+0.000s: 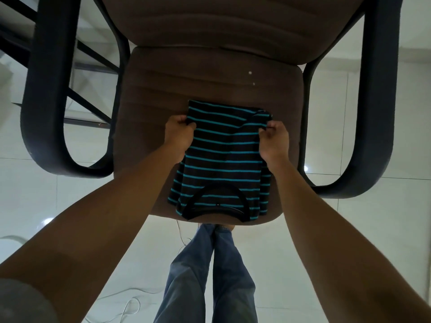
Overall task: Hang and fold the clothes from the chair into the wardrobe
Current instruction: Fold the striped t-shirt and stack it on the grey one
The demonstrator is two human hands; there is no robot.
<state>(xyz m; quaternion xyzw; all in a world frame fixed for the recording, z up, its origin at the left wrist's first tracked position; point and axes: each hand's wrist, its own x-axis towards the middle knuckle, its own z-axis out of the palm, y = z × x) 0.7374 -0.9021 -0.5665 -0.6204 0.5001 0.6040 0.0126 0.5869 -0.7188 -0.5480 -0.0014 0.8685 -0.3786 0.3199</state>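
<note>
Grey cloth (23,301), blurred, sits lowest and closest, at the top of the left arm. From there two bare forearms (112,206) reach out and down over a brown chair (210,73).

On its seat (149,141) lies a black shirt (221,159) with teal stripes, folded into a narrow upright block. It covers the front half of the seat, roughly midway between the side edges. The round neckline lies at the seat's front edge, and the far folded end stops near the seat's middle.

The left hand (179,136) grips the shirt's left side near the far end. Its fingers (180,118) are curled tight round the cloth edge, with knuckles up. The right hand (272,141) holds the opposite side at the same level. Its fingers (268,130) are bent and pinch a bunched bit of fabric at the shirt's far right corner. Both hands are clamped on the shirt, one on each side.

Dark armrests (46,101) loop down on both sides of the seat, well apart from the shirt. The padded backrest (221,24) rises beyond the seat's rear edge.

Below the front edge, legs in blue jeans (210,276) stand on a pale, glossy tiled floor (349,229). A thin white cable (133,306) trails over the tiles to the left of the legs.
</note>
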